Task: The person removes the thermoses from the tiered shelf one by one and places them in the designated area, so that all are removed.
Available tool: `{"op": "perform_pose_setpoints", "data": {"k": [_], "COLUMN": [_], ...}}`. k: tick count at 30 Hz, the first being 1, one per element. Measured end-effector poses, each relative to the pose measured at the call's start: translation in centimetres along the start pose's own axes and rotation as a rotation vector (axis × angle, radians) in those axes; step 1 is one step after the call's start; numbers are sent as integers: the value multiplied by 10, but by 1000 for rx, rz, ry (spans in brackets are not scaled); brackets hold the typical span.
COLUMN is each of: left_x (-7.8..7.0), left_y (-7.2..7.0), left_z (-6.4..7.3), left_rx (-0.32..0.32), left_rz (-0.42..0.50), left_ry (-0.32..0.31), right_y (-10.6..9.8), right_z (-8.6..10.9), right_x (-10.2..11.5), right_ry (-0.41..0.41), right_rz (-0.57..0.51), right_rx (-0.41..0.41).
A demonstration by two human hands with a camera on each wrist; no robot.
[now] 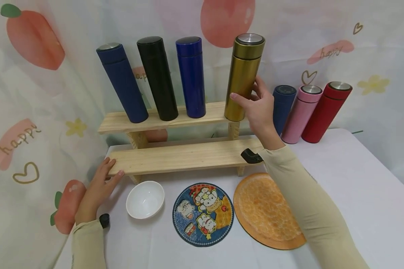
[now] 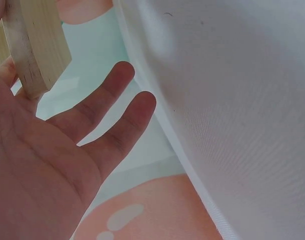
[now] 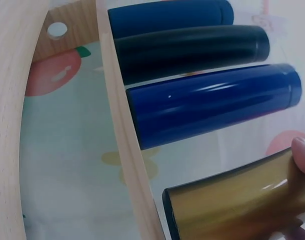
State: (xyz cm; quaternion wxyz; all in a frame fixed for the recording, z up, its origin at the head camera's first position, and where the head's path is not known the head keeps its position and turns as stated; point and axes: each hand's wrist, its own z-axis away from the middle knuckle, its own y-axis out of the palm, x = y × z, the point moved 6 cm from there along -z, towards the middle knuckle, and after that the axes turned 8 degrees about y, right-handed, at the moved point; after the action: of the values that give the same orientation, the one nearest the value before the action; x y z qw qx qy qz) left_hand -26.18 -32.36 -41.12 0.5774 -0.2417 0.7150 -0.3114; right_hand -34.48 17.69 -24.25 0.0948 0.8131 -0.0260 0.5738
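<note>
My right hand [image 1: 260,108] grips a gold thermos bottle [image 1: 244,78] around its lower half, thumb in front. The bottle is upright, its base right at the right end of the upper shelf [image 1: 168,122] of a wooden two-step rack. A navy thermos [image 1: 122,84], a black thermos [image 1: 157,78] and a glossy blue thermos [image 1: 190,78] stand in a row on that shelf. At the left end of the lower shelf [image 1: 185,157], my left hand [image 1: 99,186] pinches the board between thumb and fingers; two other fingers [image 2: 125,122] stretch out beside it.
A dark blue bottle [image 1: 284,108], a pink bottle [image 1: 303,112] and a red bottle [image 1: 327,112] stand right of the rack. In front are a white bowl [image 1: 145,200], a round cartoon mat [image 1: 203,215] and an orange-brown round mat [image 1: 267,209]. Patterned cloth [image 1: 323,22] hangs behind.
</note>
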Motion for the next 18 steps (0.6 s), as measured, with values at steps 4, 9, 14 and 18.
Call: {"op": "perform_pose_setpoints", "data": {"k": [4, 9, 14, 18], "left_x": [0, -1, -1, -1], "left_y": [0, 0, 0, 1], "left_z": [1, 1, 0, 0], "left_rx": [1, -4, -3, -1], "left_rz": [6, -1, -12, -11], "left_ry": [-5, -3, 3, 6], "right_y": [-7, -16, -29, -40], "right_z": [8, 18, 29, 38], "right_x": [4, 8, 10, 8], "right_ry": [-14, -39, -41, -32], "right_rz": [-5, 35, 73, 128], "right_rx": [2, -4, -34, -62]}}
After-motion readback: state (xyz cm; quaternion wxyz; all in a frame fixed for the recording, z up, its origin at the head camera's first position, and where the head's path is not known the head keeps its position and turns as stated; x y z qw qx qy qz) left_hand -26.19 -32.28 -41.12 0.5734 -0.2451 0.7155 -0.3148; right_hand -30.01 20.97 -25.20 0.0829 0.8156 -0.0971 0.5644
